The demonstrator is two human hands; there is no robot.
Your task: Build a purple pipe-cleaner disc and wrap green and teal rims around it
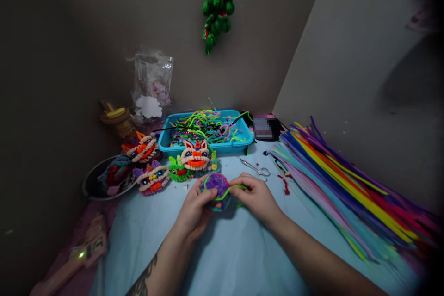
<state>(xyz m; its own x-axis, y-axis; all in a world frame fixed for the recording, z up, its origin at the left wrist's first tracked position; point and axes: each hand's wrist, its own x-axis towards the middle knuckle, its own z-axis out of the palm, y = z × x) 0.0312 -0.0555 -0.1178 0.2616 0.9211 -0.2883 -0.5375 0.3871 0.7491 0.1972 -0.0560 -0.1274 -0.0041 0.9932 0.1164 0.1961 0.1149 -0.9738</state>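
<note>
Nearest, at the lower left, lies a pink device [95, 244] with a glowing green light. Over the pale blue covering of the counter [225, 259], the two hands work close together: the left hand [199, 201] is clamped on a round purple piece [215, 181] edged in several colours, and the right hand [255, 194] pinches a lime-green strand [238, 187] that runs along the piece's rim. The piece is held up between them, in front of a row of fuzzy animal-faced figures [196, 156]. To the right lie silver scissors [256, 168] and a long fan of coloured fuzzy stems [333, 175]. Left of the figures sits a dark bowl [90, 187]. Behind the figures stands a blue tray [204, 150] heaped with cut strands; beyond, a green ornament [218, 7] hangs against the wall [270, 23].
</note>
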